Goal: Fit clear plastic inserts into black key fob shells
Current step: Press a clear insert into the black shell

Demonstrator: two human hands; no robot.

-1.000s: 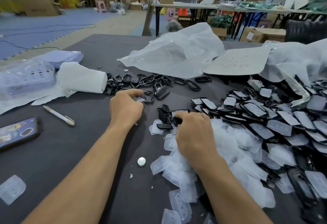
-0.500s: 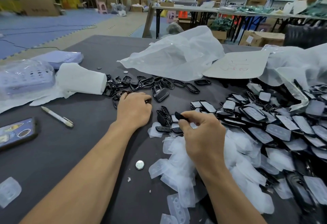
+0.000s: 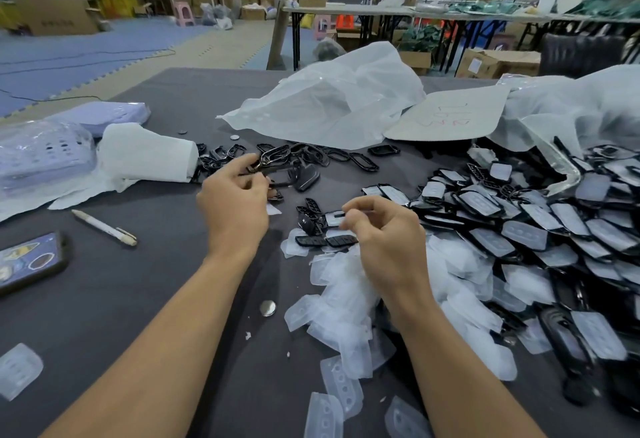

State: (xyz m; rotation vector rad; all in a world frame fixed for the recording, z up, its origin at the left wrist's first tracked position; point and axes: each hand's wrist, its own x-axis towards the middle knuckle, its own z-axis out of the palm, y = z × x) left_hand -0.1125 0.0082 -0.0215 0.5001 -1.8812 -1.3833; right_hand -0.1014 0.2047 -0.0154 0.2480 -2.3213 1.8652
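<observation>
My left hand [image 3: 235, 205] is raised over the table and pinches a black key fob frame [image 3: 273, 157] at the edge of a row of loose black frames [image 3: 332, 155]. My right hand [image 3: 384, 240] holds a small flat black shell piece [image 3: 356, 212] between thumb and fingers. Below that hand lies a heap of clear plastic inserts [image 3: 346, 302]. Several black shell parts [image 3: 325, 240] lie between my hands. A big pile of shells with inserts fitted [image 3: 540, 229] covers the right of the table.
A white paper roll [image 3: 149, 153] and lilac trays in plastic [image 3: 45, 153] sit at left, with a pen [image 3: 104, 228] and a phone [image 3: 29, 261] nearer me. A coin cell [image 3: 267, 308] lies mid-table. White bags [image 3: 332, 101] and a card sheet [image 3: 446, 115] lie behind.
My left hand moved up and away from the table to the black frames and took hold of one. My right hand lifted off the insert heap with the black piece.
</observation>
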